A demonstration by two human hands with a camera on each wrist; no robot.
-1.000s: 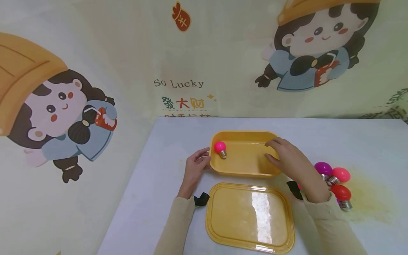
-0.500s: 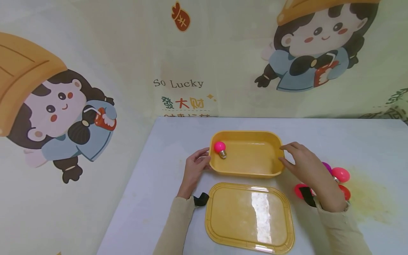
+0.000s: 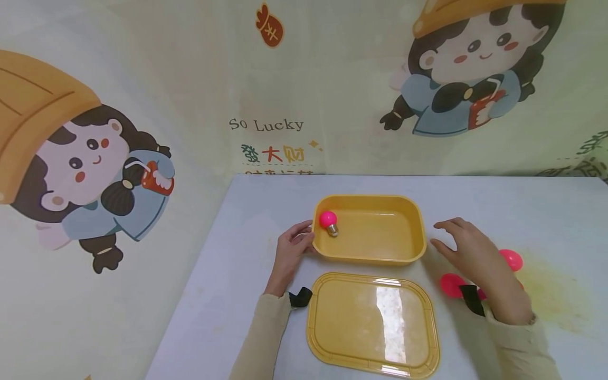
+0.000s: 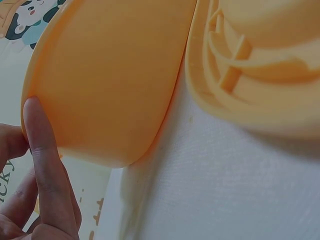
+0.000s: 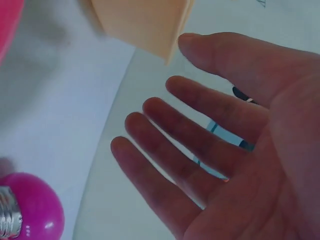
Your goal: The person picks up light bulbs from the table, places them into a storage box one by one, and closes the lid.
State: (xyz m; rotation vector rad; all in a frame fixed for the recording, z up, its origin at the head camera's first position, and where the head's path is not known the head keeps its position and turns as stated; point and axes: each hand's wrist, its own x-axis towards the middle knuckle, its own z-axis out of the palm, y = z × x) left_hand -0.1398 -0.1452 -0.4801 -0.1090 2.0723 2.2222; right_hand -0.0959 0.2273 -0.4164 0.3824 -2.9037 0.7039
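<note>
A yellow plastic box [image 3: 375, 237] stands on the white table, with a pink toy light bulb [image 3: 328, 220] lying in its left end. My left hand [image 3: 291, 256] holds the box's left end; in the left wrist view its thumb and a finger meet at the rim of the box [image 4: 110, 75]. To the right of the box is my right hand [image 3: 480, 261], holding nothing. Its fingers are spread and relaxed in the right wrist view, the thumb near the box's corner [image 5: 145, 30] there. In front of the box lies a yellow lid [image 3: 351, 322].
Loose toy bulbs lie on the right of the table, partly hidden by my right hand and wrist: a pink bulb [image 3: 511, 259], a pink-red bulb [image 3: 451, 285] and a purple bulb [image 5: 42, 210]. Behind the table hangs a printed backdrop [image 3: 342, 105].
My right hand has come out from over the box's right end and moved right, toward the loose bulbs. The left hand, box, bulb in it and lid have stayed put.
</note>
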